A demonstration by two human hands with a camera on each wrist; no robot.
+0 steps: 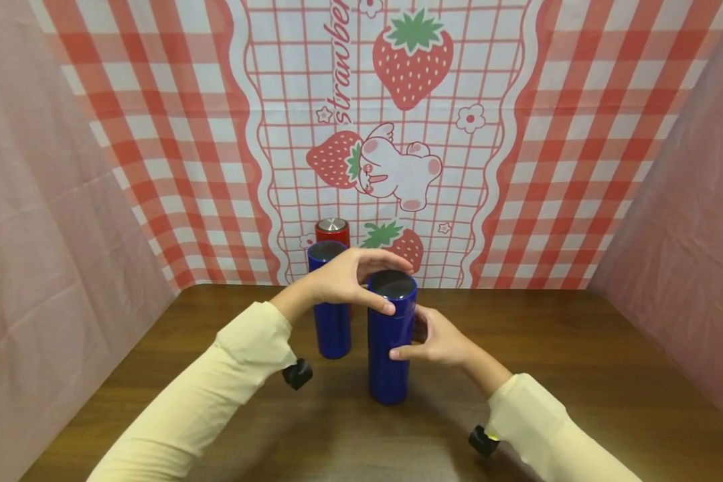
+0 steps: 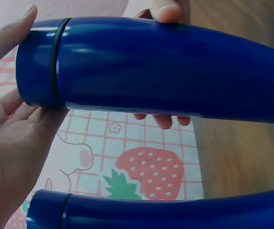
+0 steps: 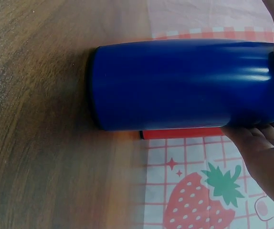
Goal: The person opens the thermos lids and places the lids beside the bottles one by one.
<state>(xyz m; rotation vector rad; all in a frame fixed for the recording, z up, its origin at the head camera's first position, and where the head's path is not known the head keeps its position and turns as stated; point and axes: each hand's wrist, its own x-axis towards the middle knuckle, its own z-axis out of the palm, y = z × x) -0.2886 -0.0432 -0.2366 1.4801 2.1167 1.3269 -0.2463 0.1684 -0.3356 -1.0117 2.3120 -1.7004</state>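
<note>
An upright blue thermos flask [image 1: 388,371] stands in front of me on the wooden table, between both hands. My left hand [image 1: 346,280] grips its lid [image 2: 39,67], thumb on the near side and fingers reaching round behind. Lower down, my right hand [image 1: 442,340] holds the body from the right, with the thumb in front and the fingers mostly hidden behind it. The left wrist view shows a dark ring between lid and body. In the right wrist view the flask's base [image 3: 96,88] is close over the wood.
A second blue flask [image 1: 334,331] stands to the left and farther back. Behind it a red flask [image 1: 333,229] with a silver top is mostly hidden. A strawberry-print cloth [image 1: 367,73] hangs at the table's back edge, with pink curtains [image 1: 681,254] on both sides.
</note>
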